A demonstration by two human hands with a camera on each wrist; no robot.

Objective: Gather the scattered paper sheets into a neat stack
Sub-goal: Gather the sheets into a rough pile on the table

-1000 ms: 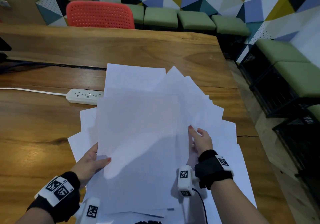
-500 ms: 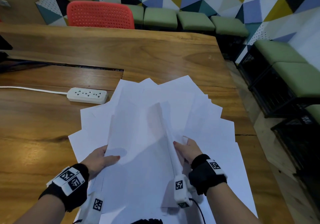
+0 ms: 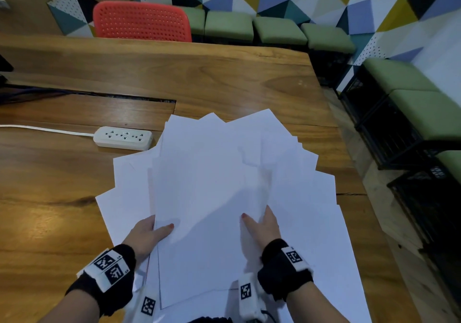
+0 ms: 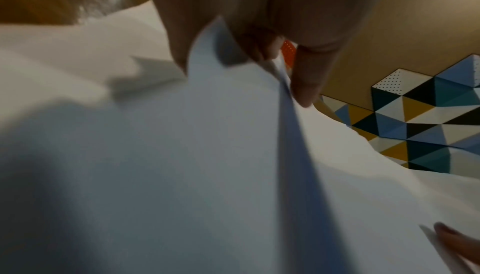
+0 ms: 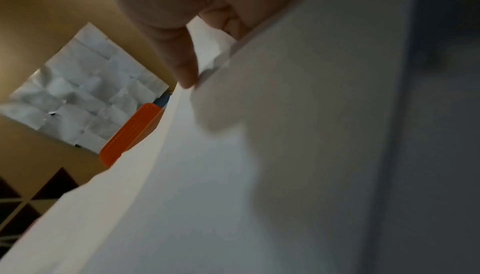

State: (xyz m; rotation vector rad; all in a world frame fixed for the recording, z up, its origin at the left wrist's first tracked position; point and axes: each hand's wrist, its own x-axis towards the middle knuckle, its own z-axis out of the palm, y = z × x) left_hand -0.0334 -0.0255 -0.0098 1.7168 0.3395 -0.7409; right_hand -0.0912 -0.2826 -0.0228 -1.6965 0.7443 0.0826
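Observation:
Several white paper sheets [image 3: 287, 173] lie fanned out on the wooden table [image 3: 224, 78]. On top of the fan sits a looser bundle of sheets [image 3: 204, 252], held from both sides. My left hand [image 3: 147, 235] grips its left edge, thumb on top and fingers hidden underneath. My right hand [image 3: 262, 225] pinches its right side the same way. In the left wrist view my thumb [image 4: 303, 85] presses on the paper [image 4: 182, 155]. The right wrist view shows my thumb [image 5: 182, 62] clamped on the blurred sheets [image 5: 259, 155].
A white power strip [image 3: 123, 138] with its cord lies just left of the fan. A red chair [image 3: 142, 22] and green stools [image 3: 279, 32] stand behind the table. Black crates with green cushions [image 3: 399, 135] line the right side, past the table's right edge.
The bundle held up off the table a second ago buckled between my hands, then came down flatter onto the fan. My right hand shifted down and left; the power strip is uncovered.

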